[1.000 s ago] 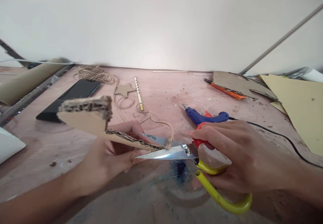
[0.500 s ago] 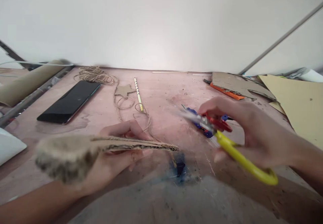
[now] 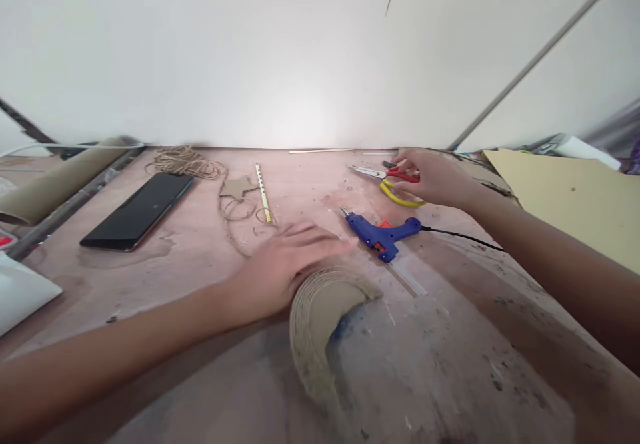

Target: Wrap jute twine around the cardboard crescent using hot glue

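A crescent-shaped cardboard piece (image 3: 320,317) edged with wound twine lies flat on the pink worktable (image 3: 190,264). My left hand (image 3: 295,257) is stretched out flat, fingers apart, just above the crescent's far edge and touching or nearly touching it; it is blurred by motion. My right hand (image 3: 433,179) reaches to the far side of the table. Its fingers curl on the red and yellow handles of the scissors (image 3: 387,179), which lie on the table with the blades pointing left.
A blue glue gun (image 3: 383,232) with a black cord lies between my hands. A black phone (image 3: 137,211), a twine bundle (image 3: 183,161), a cardboard star (image 3: 240,186) and a thin stick (image 3: 263,193) lie at the left. Cardboard sheets (image 3: 565,197) are at the right.
My right hand carried the scissors away from the cardboard and set them down at the far side. My left hand lowered the crescent onto the table and opened.
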Demonstrator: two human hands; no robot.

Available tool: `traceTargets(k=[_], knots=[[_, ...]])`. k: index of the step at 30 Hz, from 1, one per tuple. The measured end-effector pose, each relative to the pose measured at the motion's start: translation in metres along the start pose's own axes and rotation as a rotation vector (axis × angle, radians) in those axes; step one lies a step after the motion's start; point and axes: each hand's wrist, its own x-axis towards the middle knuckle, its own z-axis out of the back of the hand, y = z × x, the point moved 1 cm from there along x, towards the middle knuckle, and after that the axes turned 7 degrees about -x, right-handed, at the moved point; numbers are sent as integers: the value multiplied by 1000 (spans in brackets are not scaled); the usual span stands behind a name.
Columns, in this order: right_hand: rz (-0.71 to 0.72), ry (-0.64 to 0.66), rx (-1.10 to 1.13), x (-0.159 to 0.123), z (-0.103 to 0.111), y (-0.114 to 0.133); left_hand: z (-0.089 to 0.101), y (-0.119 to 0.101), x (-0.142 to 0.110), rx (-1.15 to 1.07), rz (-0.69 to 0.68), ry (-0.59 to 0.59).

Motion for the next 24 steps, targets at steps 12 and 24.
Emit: traceTargets(k=[12,24], knots=[[730,-243,-222,-99,-26,117,28,-18,-50,-119,190,23],[1069,-309,-40,-123,-50,185,12,-66,-59,-27,150,-190]])
